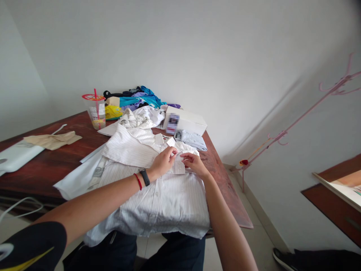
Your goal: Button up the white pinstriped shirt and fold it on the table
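A white striped shirt lies spread over the table, front up, its hem hanging past the near edge. Its collar is at the far side, and one sleeve is laid across to the left. My left hand, with a dark band at the wrist, is closed in a pinch at the upper edge of a small striped flap, a cuff or pocket. Across from it, my right hand is curled with its fingertips at the flap's right edge; the exact grip is too small to make out.
Behind the shirt are a white box, folded light-blue cloth and piled clothes. A plastic cup with a straw stands back left, near a white device under a beige cloth. A pink coat rack leans right.
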{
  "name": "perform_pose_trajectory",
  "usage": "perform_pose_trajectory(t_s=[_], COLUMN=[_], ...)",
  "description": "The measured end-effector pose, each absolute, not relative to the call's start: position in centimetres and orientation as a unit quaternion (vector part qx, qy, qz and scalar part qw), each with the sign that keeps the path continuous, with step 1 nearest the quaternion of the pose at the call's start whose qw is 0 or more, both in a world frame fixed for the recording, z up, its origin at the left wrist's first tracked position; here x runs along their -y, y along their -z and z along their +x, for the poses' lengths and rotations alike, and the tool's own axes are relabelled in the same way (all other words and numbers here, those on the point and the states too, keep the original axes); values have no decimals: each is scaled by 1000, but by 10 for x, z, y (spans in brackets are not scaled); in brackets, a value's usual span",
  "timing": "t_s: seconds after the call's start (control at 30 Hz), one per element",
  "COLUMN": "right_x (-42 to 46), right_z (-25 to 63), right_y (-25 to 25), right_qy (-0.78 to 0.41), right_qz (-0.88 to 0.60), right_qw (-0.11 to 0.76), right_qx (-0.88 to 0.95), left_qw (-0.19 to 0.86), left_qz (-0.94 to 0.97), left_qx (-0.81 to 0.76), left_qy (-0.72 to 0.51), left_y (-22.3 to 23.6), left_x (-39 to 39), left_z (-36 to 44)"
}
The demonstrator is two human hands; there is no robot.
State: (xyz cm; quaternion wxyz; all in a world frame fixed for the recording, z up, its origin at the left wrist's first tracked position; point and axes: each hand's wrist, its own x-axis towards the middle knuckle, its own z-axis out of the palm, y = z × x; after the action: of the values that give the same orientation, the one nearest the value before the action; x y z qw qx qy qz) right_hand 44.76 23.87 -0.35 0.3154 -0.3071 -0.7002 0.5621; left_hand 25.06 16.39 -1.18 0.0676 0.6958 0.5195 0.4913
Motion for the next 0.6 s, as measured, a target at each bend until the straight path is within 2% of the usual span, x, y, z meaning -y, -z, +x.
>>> perform_pose_trajectory(t_s=[0.2,0.6], right_x=[-241,-235], right_z=[446,445], right_y=[7,2], right_qy=[-561,-578], right_qz=[-309,-343], right_qw=[304,285], right_qx=[705,684], left_qw=[66,37], left_qz=[753,773], left_qx=[-470,-514], left_qy=[-456,-371], left_y=[9,6], left_x=[-159,-153], left_z=[254,257])
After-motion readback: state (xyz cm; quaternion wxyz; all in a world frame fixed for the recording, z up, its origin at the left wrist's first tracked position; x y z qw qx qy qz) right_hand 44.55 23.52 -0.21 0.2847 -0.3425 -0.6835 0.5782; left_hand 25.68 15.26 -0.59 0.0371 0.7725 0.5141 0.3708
